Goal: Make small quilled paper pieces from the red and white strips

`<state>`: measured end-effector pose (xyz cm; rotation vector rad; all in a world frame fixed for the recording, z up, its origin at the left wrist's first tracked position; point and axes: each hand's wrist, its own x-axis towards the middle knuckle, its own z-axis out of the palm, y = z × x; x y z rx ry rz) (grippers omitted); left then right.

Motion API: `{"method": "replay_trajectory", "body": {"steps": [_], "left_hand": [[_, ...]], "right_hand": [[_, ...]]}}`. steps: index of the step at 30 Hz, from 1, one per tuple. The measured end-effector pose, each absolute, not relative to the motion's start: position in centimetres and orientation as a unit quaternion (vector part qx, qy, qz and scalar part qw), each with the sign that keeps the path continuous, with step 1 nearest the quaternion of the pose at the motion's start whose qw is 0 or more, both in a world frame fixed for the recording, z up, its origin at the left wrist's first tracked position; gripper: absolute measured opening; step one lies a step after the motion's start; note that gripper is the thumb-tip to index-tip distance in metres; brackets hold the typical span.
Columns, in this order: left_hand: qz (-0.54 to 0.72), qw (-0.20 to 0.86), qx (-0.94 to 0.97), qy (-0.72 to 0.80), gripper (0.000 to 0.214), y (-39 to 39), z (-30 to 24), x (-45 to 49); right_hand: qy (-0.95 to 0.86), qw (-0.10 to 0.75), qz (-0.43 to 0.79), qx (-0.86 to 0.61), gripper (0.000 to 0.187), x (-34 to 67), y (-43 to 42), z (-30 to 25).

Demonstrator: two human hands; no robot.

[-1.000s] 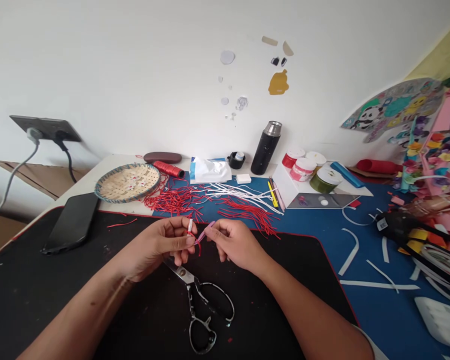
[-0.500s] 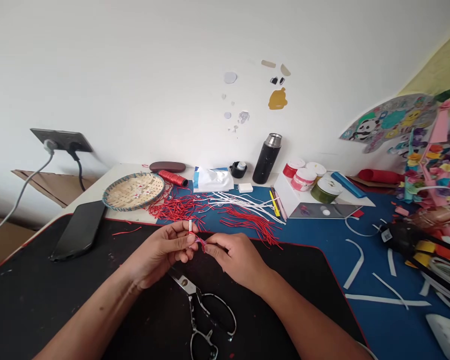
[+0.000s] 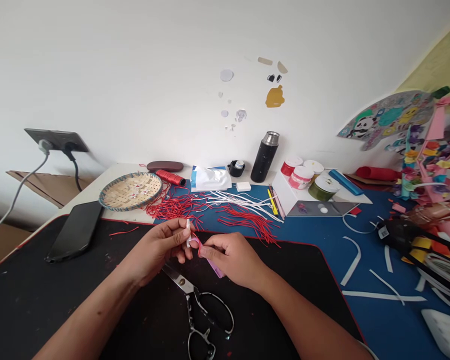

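Note:
My left hand pinches a short white strip upright between thumb and fingers. Beside it, my right hand is closed on a pink-purple strip, whose flat end sticks out below the fingers. A bit of red cord shows where the strip bends between the two hands; how it is fastened is too small to make out. Beneath the hands a pair of metal scissors lies on the black mat, its blades partly hidden by my left hand.
Behind the hands lie red cord pieces, white strips and a red thread spool. A woven tray and a phone are at left. A black flask and paint jars stand at back. White paper strips lie right.
The pink-purple strip now shows below my right hand and curves more visibly between the hands. The white strip has more of its length in sight. The view has shifted slightly.

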<state>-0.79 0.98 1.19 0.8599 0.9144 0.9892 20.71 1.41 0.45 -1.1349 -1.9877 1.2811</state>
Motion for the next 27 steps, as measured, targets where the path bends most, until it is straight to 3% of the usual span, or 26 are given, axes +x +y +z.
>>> {"method": "replay_trajectory", "body": {"steps": [5, 12, 27], "left_hand": [[0.43, 0.689, 0.414, 0.41, 0.033, 1.0, 1.1, -0.9], [0.41, 0.679, 0.441, 0.42, 0.032, 0.9, 1.6, -0.8], [0.375, 0.656, 0.484, 0.442, 0.035, 0.8, 2.0, -0.7]], "right_hand": [[-0.641, 0.23, 0.617, -0.395, 0.03, 20.6, 1.3, 0.5], [-0.525, 0.221, 0.723, -0.392, 0.039, 20.4, 1.3, 0.9], [-0.508, 0.223, 0.757, -0.344, 0.043, 20.6, 1.4, 0.2]]}}
